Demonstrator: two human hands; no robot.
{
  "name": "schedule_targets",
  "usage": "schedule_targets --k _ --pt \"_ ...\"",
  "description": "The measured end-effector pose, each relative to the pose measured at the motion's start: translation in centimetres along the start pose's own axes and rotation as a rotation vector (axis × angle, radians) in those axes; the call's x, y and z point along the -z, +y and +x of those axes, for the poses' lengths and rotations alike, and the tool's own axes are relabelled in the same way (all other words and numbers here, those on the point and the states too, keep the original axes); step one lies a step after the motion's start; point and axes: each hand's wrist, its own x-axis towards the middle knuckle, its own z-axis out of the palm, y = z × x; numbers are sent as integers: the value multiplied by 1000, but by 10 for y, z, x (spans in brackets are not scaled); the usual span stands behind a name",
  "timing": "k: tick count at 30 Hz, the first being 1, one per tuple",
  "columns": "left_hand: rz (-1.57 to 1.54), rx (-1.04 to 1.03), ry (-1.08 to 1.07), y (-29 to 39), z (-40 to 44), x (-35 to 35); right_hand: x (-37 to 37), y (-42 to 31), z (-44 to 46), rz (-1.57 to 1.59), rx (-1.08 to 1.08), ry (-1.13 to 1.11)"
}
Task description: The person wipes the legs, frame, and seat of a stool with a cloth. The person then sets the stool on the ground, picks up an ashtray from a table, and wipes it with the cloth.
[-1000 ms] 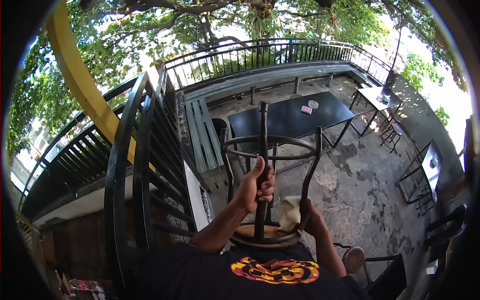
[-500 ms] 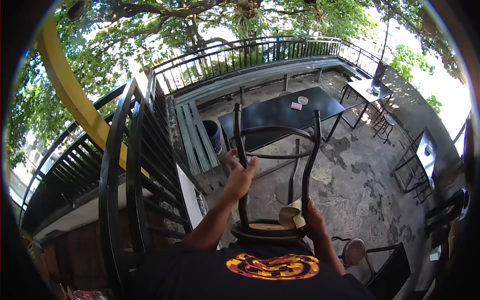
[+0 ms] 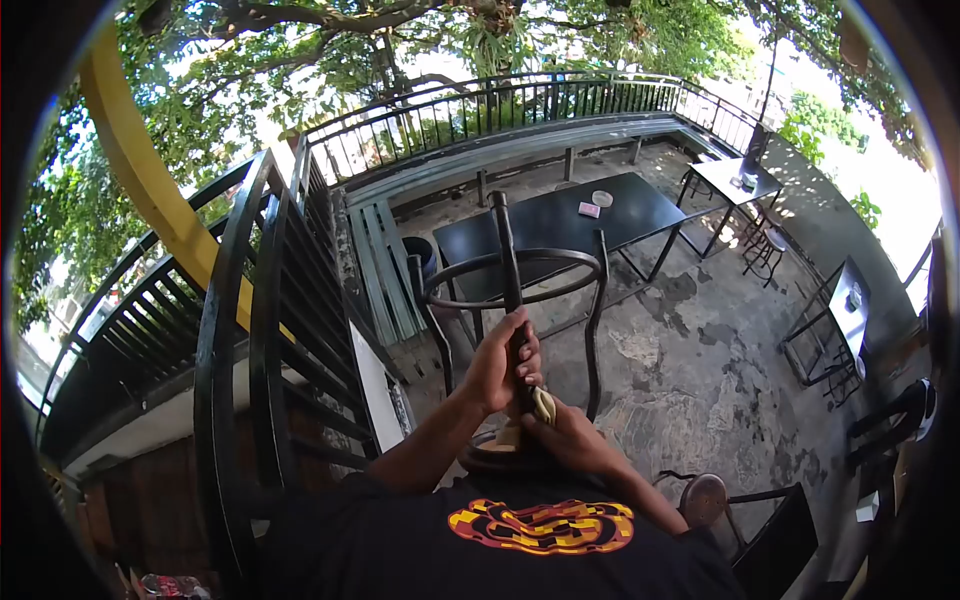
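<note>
An upside-down metal stool (image 3: 506, 240) stands close against my chest, legs pointing up and a round ring joining them. Its seat (image 3: 485, 462) is low down by my shirt, partly hidden by my arms. My left hand (image 3: 500, 368) is wrapped around the nearest leg, just below the ring. Lower on that same leg, my right hand (image 3: 570, 436) presses a folded cream cloth (image 3: 543, 405) against the metal. Some of the cloth is hidden by the fingers.
A long black table (image 3: 630, 205) holds a pink packet (image 3: 589, 210) and a clear round dish (image 3: 602, 198). Black railings (image 3: 235, 350) rise close on my left. A slatted bench (image 3: 385, 270) lies beyond. Another stool (image 3: 704, 498) stands at lower right.
The stool has turned, bringing one leg to the middle in front of me. My left hand now grips that leg, and my right hand with the cloth has moved left onto it.
</note>
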Motion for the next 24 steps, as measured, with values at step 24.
schedule_targets --k 24 --pt "167 -26 150 -7 -15 -16 49 125 52 10 126 627"
